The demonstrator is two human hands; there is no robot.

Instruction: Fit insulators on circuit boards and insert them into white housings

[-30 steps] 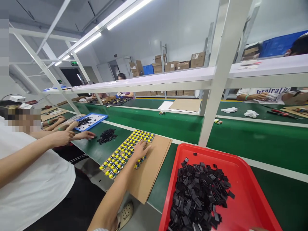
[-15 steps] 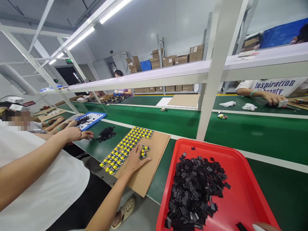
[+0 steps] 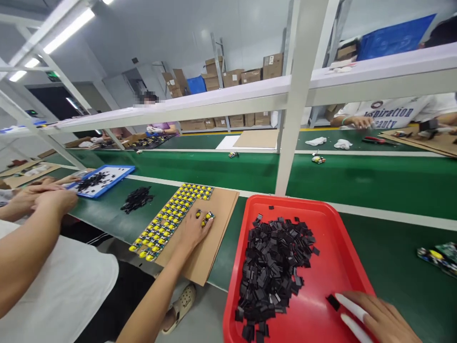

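My left hand (image 3: 193,229) lies flat and open on a brown cardboard sheet (image 3: 209,252). Its fingertips rest on a small cluster of yellow-capped parts (image 3: 206,217). This cluster lies apart from the long panel of yellow-capped parts (image 3: 167,221) just to its left. At the bottom right, my right hand (image 3: 376,318) is in the red tray (image 3: 352,267). Its fingers are stretched out and two of them wear white finger cots. They point at a single black piece (image 3: 333,302) lying loose beside the heap of small black pieces (image 3: 274,269).
A co-worker in a white shirt (image 3: 53,290) sits close on my left, hands together by a blue tray (image 3: 121,172) and a black pile (image 3: 137,199). A white post (image 3: 291,119) stands behind the red tray. A circuit board (image 3: 439,255) lies at the right. Other people work across the green belt.
My left hand has drawn the small yellow cluster away from the panel onto the bare cardboard. My right hand has come into view inside the red tray. The view has swung right.
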